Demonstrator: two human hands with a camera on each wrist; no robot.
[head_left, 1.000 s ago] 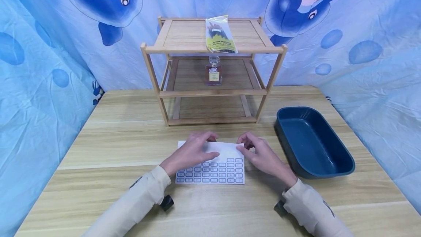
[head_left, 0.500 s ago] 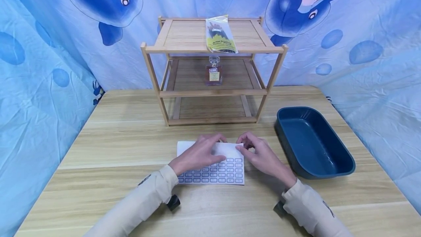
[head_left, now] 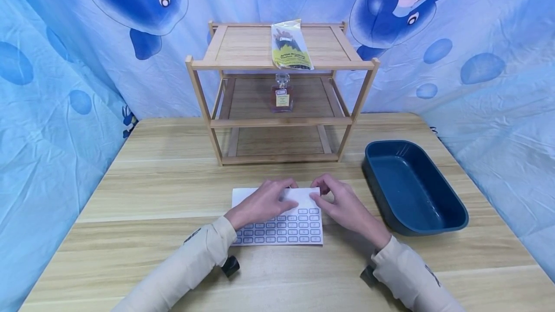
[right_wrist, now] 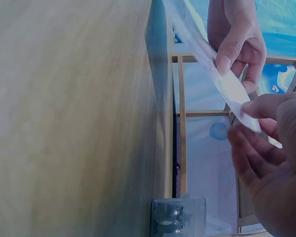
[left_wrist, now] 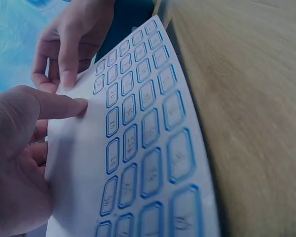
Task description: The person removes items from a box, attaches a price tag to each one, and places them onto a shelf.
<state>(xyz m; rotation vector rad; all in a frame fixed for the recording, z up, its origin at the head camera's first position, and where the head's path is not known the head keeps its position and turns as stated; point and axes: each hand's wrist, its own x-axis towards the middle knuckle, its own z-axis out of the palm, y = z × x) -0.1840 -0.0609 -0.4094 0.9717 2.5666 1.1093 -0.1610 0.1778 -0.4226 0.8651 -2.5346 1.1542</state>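
Note:
A white sheet of labels [head_left: 299, 227], printed with rows of blue-bordered boxes bearing handwritten marks, lies in front of the shelf. My left hand [head_left: 266, 202] grips its far edge near the middle, thumb on the blank strip and fingers behind. At the far right corner, my right hand [head_left: 342, 204] pinches the sheet between thumb and fingers. In the left wrist view both thumbs press on the blank part of the label sheet [left_wrist: 74, 148]. From the right wrist view the sheet [right_wrist: 219, 81] appears raised and tilted off the table at the held edge.
A wooden three-tier shelf [head_left: 282, 122] stands behind the hands. It carries a packet labelled artist brushes [head_left: 289, 47] on top and a perfume bottle [head_left: 282, 97] on the middle tier. A dark blue tub [head_left: 412, 187] sits right. Dolphin-printed curtains [head_left: 56, 110] surround the wooden table [head_left: 165, 177].
My left hand has slid right along the sheet, closer to the right hand. The sheet's near edge has shifted slightly toward me. My right hand keeps its hold on the corner.

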